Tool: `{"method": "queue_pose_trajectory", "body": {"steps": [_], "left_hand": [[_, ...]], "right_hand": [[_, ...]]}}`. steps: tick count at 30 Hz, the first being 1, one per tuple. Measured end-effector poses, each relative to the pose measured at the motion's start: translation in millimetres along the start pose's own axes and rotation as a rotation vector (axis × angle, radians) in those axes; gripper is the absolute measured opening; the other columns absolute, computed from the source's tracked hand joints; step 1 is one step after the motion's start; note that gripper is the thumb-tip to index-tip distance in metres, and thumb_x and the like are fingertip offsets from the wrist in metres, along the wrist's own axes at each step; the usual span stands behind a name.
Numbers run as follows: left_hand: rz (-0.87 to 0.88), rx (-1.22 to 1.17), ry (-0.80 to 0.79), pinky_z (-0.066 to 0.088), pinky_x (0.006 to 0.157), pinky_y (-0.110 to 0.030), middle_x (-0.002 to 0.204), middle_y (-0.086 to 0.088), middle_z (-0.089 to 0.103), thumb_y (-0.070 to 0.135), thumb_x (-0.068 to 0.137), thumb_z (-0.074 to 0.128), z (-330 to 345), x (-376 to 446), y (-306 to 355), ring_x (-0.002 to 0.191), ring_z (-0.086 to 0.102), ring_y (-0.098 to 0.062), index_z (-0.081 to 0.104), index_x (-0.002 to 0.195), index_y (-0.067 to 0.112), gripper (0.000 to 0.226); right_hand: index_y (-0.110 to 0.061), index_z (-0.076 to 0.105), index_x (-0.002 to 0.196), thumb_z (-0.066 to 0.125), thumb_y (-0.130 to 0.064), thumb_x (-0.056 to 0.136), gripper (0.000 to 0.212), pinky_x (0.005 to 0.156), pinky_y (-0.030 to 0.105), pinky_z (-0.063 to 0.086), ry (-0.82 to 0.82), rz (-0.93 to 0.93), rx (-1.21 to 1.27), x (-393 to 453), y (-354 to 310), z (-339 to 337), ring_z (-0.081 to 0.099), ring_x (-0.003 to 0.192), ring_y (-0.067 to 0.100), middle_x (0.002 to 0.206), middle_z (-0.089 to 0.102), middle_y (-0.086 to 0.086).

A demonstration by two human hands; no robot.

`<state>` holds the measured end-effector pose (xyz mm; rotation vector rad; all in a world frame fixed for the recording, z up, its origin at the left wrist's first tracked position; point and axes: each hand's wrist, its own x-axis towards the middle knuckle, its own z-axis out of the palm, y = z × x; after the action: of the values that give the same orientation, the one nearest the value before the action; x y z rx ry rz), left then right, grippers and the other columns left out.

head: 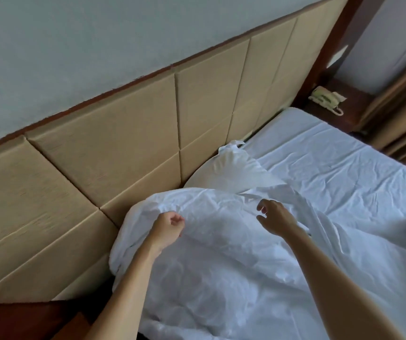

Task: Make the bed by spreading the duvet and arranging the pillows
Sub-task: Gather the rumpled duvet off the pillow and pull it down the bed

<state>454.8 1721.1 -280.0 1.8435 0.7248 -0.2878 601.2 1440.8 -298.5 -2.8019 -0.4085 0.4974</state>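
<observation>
Bunched near the headboard, the duvet is pinched by the left hand; the right hand, loosely spread, should be closed on its edge for even spreading.

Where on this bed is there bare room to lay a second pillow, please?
The bare sheet lies free between the pillow, the headboard and the far mattress edge. The near side is crowded: the bunched duvet covers it, with the left hand and right hand above.
</observation>
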Motion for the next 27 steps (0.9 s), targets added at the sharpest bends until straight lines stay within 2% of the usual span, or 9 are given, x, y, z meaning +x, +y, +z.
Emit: {"method": "queue_pose_trajectory", "body": {"steps": [3,6,8,10,14,18,21,24,27], "left_hand": [[0.087,0.147,-0.058,0.051,0.078,-0.029,0.093,0.002,0.067,0.019,0.094,0.056,26.8,40.7,37.6,0.09,0.064,-0.017,0.067,0.093,0.018,0.011],[0.194,0.273,-0.122,0.046,0.069,-0.023,0.097,0.008,0.065,0.023,0.093,0.058,57.1,81.5,73.8,0.09,0.06,-0.012,0.066,0.097,0.018,0.01],[0.244,0.358,-0.189,0.047,0.074,-0.024,0.102,0.006,0.064,0.026,0.092,0.063,79.7,108.6,90.6,0.094,0.061,-0.015,0.065,0.103,0.017,0.015],[0.272,0.518,-0.269,0.046,0.091,-0.03,0.115,0.004,0.06,0.036,0.088,0.067,103.7,134.1,99.9,0.109,0.058,-0.018,0.06,0.115,0.018,0.033],[0.272,0.986,-0.44,0.023,0.11,-0.04,0.14,0.003,0.042,0.064,0.076,0.067,142.4,171.9,95.2,0.136,0.036,-0.02,0.034,0.144,0.029,0.083],[0.239,1.107,-0.503,0.018,0.113,-0.049,0.144,0.0,0.039,0.076,0.063,0.06,159.5,190.2,74.0,0.139,0.032,-0.023,0.013,0.151,0.031,0.11],[0.188,1.08,-0.503,0.03,0.11,-0.045,0.142,-0.005,0.047,0.075,0.064,0.064,159.9,189.0,65.7,0.132,0.044,-0.028,0.017,0.152,0.024,0.111],[0.196,1.063,-0.474,0.044,0.092,-0.036,0.132,-0.005,0.056,0.065,0.073,0.069,157.7,186.4,69.3,0.122,0.053,-0.028,0.044,0.135,0.018,0.082],[0.3,1.119,-0.394,0.039,0.08,-0.035,0.113,-0.006,0.063,0.052,0.087,0.063,156.1,184.6,83.5,0.109,0.059,-0.03,0.056,0.104,0.018,0.039]], "right_hand": [[-0.018,0.056,0.123,0.071,-0.027,0.083,0.044,0.093,0.033,0.045,-0.101,0.072,-0.02,29.4,26.3,6.0,0.055,0.118,0.024,0.122,0.062,0.003],[-0.017,0.034,0.148,0.086,-0.031,0.069,0.096,0.105,0.033,0.039,-0.328,0.106,-0.05,60.4,48.4,12.6,0.044,0.133,0.026,0.145,0.046,0.009],[-0.019,0.016,0.156,0.091,-0.038,0.061,0.122,0.112,0.035,0.033,-0.513,0.102,-0.067,75.1,59.7,19.3,0.033,0.142,0.025,0.156,0.032,0.006],[-0.023,0.007,0.157,0.092,-0.044,0.056,0.134,0.116,0.041,0.03,-0.609,0.1,-0.054,87.3,73.0,33.4,0.026,0.145,0.026,0.158,0.026,0.004],[-0.031,-0.016,0.154,0.09,-0.052,0.046,0.153,0.114,0.048,0.031,-0.503,0.098,-0.082,95.4,85.1,72.8,0.025,0.144,0.034,0.158,0.022,0.009],[-0.03,0.009,0.156,0.086,-0.041,0.064,0.121,0.095,0.039,0.044,-0.321,0.11,-0.107,96.0,88.3,91.7,0.057,0.118,0.032,0.129,0.053,0.008],[-0.031,0.052,0.132,0.074,-0.036,0.079,0.057,0.077,0.034,0.042,-0.21,0.102,-0.09,98.7,92.9,92.1,0.064,0.107,0.027,0.112,0.066,0.003],[-0.029,0.062,0.117,0.065,-0.038,0.087,0.032,0.073,0.034,0.044,-0.145,0.077,-0.095,96.8,89.7,81.9,0.065,0.101,0.026,0.107,0.068,0.001],[-0.02,0.061,0.108,0.058,-0.021,0.089,0.019,0.066,0.035,0.036,-0.011,0.029,-0.052,98.2,82.3,61.7,0.064,0.098,0.034,0.105,0.069,0.007]]}}
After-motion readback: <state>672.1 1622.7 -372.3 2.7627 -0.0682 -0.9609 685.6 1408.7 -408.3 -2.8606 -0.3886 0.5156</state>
